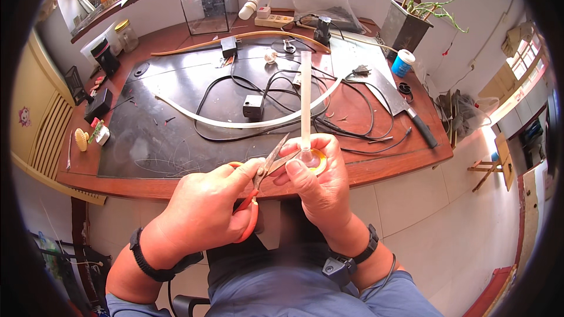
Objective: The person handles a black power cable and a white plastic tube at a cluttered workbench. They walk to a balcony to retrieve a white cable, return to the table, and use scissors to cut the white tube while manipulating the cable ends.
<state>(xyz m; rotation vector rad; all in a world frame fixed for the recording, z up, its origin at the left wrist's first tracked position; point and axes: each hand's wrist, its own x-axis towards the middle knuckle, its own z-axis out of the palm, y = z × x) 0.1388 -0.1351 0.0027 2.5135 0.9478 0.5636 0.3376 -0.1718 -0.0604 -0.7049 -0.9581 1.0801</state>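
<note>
My left hand (200,202) is closed on a pair of scissors (259,177) with orange-red handles, whose blades are parted and point up toward my other hand. In my right hand (322,191), a translucent straight tube (305,97) stands upright. Its lower end meets a clear, flared piece pinched between thumb and fingers. Beside that piece, a yellow ring-shaped item (319,162) shows within the same grip; I cannot tell its kind. The scissor tips are close to the right fingers, and whether they touch anything there is unclear.
On the desk (147,185) lie a long curved hose (235,124), looped black cables, a small black pump-like box (253,107) and a cleaver (396,103) at the right. A glass tank (207,3), a potted plant (405,26) and a blue tub (403,63) stand farther back.
</note>
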